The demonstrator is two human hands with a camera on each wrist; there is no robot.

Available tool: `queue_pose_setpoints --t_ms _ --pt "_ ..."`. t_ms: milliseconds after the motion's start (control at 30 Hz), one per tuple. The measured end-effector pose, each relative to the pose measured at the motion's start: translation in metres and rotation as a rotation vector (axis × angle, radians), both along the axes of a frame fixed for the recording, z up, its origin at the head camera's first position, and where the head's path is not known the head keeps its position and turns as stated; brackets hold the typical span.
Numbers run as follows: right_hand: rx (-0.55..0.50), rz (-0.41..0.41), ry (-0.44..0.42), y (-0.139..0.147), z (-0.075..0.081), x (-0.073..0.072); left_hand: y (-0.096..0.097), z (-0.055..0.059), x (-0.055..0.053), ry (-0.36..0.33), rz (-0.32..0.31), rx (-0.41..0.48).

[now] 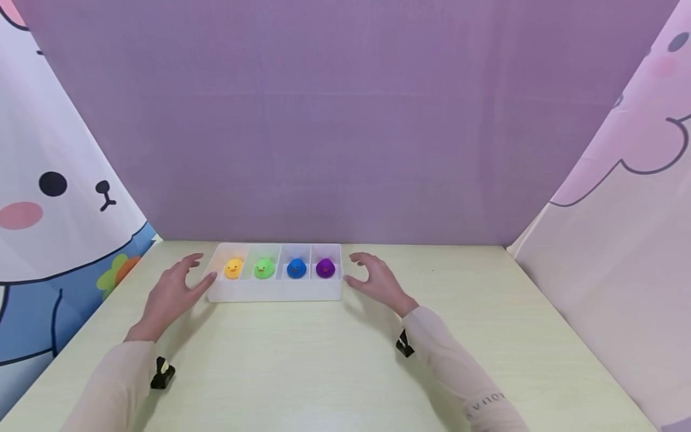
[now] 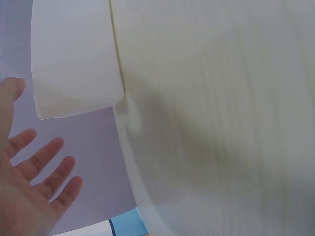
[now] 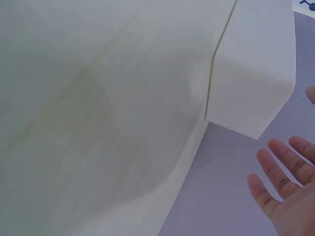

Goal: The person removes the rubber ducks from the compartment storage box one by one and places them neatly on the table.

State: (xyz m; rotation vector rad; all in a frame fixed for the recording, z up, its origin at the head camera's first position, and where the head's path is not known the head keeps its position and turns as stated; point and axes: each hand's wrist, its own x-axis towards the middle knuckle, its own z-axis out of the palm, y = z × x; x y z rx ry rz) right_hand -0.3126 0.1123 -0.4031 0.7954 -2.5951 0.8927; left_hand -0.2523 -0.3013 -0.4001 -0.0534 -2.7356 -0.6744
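Note:
A white divided box (image 1: 275, 292) stands near the table's back edge. Its compartments hold, from left to right, a yellow duck (image 1: 234, 269), a green duck (image 1: 264, 269), a blue duck (image 1: 296, 269) and a purple duck (image 1: 326, 268). My left hand (image 1: 171, 294) is at the box's left end, fingers spread and thumb tip right by the corner. Beyond the right end is my right hand (image 1: 381, 284), its thumb and fingers parted around nothing. Both wrist views show spread fingers beside the white box wall (image 2: 76, 59); the ducks are hidden there.
The pale wooden table (image 1: 291, 366) extends in front of the box and to its right. A purple cloth (image 1: 345, 132) hangs behind the back edge. Printed cartoon curtains (image 1: 59, 240) flank both sides. Small black devices (image 1: 163, 373) sit at each wrist.

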Motion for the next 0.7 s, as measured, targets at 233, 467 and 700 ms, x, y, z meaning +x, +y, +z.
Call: queue_pose_setpoints --t_ms 233,467,700 --pt "-0.059 0.023 -0.027 -0.011 -0.003 -0.007 0.0 -0.001 -0.004 -0.036 -0.002 0.018" --pt "-0.119 0.068 -0.076 -0.018 -0.006 -0.01 0.002 -0.001 -0.006 -0.075 -0.014 0.043" --pt "-0.144 0.088 -0.12 -0.022 -0.008 -0.011 0.002 -0.004 -0.01 -0.122 -0.023 0.05"
